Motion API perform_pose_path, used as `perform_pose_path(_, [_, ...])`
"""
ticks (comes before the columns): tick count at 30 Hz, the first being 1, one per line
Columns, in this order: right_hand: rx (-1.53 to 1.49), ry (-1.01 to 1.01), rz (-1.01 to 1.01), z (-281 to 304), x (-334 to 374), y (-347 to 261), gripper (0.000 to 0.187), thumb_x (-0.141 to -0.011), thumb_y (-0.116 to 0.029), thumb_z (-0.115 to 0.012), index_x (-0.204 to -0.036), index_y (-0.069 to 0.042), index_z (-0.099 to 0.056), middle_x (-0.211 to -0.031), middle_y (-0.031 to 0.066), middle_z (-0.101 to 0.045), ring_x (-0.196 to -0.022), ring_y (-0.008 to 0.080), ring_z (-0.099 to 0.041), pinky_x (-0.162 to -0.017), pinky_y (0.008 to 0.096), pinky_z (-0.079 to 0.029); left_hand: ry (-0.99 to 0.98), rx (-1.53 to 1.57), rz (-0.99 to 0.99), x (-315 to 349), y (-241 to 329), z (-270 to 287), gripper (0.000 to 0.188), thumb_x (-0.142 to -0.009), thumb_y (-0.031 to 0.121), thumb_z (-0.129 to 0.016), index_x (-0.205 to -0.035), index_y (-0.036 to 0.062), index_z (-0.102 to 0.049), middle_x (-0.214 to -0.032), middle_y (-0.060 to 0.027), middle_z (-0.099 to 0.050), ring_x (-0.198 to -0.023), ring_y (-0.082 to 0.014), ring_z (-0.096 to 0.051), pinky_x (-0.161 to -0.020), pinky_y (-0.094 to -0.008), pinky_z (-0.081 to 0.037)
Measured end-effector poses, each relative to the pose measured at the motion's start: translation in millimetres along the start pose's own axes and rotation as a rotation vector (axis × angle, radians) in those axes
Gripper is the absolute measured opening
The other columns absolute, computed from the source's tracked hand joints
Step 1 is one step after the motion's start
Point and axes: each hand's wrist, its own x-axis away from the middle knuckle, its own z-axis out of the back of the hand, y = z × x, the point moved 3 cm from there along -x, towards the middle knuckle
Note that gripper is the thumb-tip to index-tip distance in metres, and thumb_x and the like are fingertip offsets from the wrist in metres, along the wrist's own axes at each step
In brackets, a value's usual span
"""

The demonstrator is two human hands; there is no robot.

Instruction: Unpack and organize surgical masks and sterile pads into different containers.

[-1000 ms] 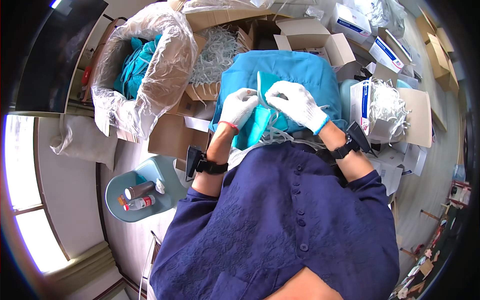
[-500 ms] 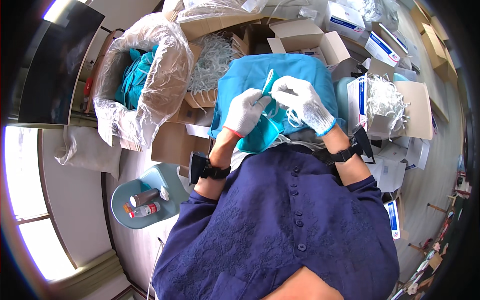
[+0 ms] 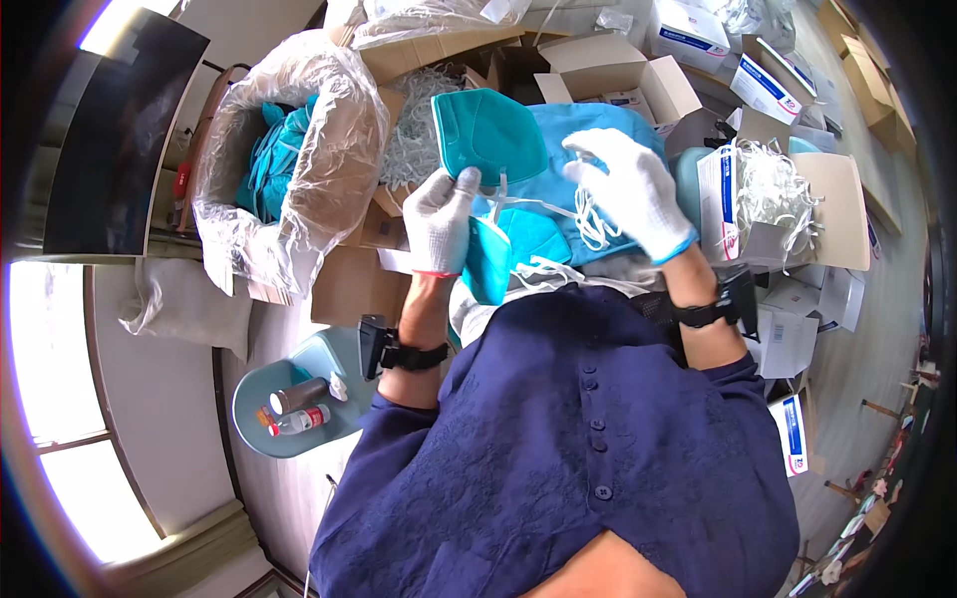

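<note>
My gloved left hand [image 3: 439,214] pinches the lower edge of a teal face mask [image 3: 488,135], raised and spread out flat. Below that hand a second teal mask [image 3: 487,264] hangs or lies; whether the hand touches it is hard to tell. Another teal mask [image 3: 538,237] rests on my lap. My gloved right hand [image 3: 633,184] is to the right, thumb and forefinger apart. Looped white elastic straps [image 3: 595,227] dangle from beneath its palm, seemingly kept in the lower fingers, which are hidden. A thin white strand runs from the straps toward the masks.
Left stands a plastic-lined box [image 3: 334,149] of teal masks. Behind my left hand is a carton of white straps [image 3: 414,140]. A blue cloth [image 3: 588,125] covers the surface ahead. Right is a box of straps [image 3: 773,204]. A stool [image 3: 264,389] holds bottles.
My hands have moved apart, the left one leftward. The mask that was bunched between them is now raised and spread out in my left hand. My right thumb and forefinger have opened.
</note>
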Motion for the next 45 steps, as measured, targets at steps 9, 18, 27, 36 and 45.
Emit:
perform_pose_path(9, [-0.259,-0.002,-0.128,-34,-1,-29,0.023,-0.083,-0.028,-0.073,-0.089,-0.006,-0.067,-0.082,0.0181,-0.066,-0.075,0.0397,-0.064,-0.063,0.0433,-0.051,-0.002,0.133,0.111,9,-8,-30,0.018,-0.096,0.016,-0.064,-0.089,0.0008,-0.07,-0.071,0.0039,-0.059,-0.064,-0.0022,-0.048,-0.056,-0.0206,-0.037])
perform_pose_path(18, [0.77,0.101,0.161,-39,17,51,0.018,-0.078,-0.019,-0.064,-0.089,-0.005,-0.062,-0.085,0.0128,-0.064,-0.082,0.0267,-0.065,-0.066,0.0408,-0.053,0.197,0.067,-0.069,28,6,-14,0.019,-0.099,0.013,-0.056,-0.085,0.001,-0.061,-0.071,-0.0029,-0.06,-0.055,-0.0059,-0.047,-0.051,-0.0215,-0.036])
perform_pose_path(27, [-0.909,-0.613,-0.464,-19,-11,-15,0.073,-0.079,-0.001,-0.069,-0.145,-0.006,-0.039,-0.145,0.0165,-0.049,-0.101,0.0194,-0.062,-0.08,0.0346,-0.056,-0.323,0.877,0.434,16,22,-21,0.028,-0.104,0.024,-0.045,-0.108,0.0011,-0.06,-0.061,0.0055,-0.038,-0.051,-0.0044,-0.025,-0.051,-0.0208,-0.022])
perform_pose_path(36, [-0.97,-0.733,-0.229,-68,43,34,0.045,-0.094,-0.017,-0.061,-0.138,-0.013,-0.051,-0.135,0.0099,-0.056,-0.119,0.0221,-0.058,-0.104,0.0326,-0.046,-0.544,0.55,0.466,15,21,-26,0.02,-0.101,0.021,-0.05,-0.092,0.005,-0.058,-0.06,0.0034,-0.045,-0.052,-0.0061,-0.037,-0.05,-0.0212,-0.029])
perform_pose_path(45, [-1.105,-0.345,-0.307,-24,8,-37,0.019,-0.098,-0.018,-0.061,-0.094,-0.001,-0.066,-0.081,-0.0043,-0.062,-0.07,0.0043,-0.049,-0.058,0.0249,-0.042,-0.271,0.39,0.382,-6,-1,-1,0.015,-0.1,0.015,-0.053,-0.095,0.0021,-0.058,-0.065,-0.0015,-0.055,-0.044,-0.0059,-0.039,-0.043,-0.0225,-0.025])
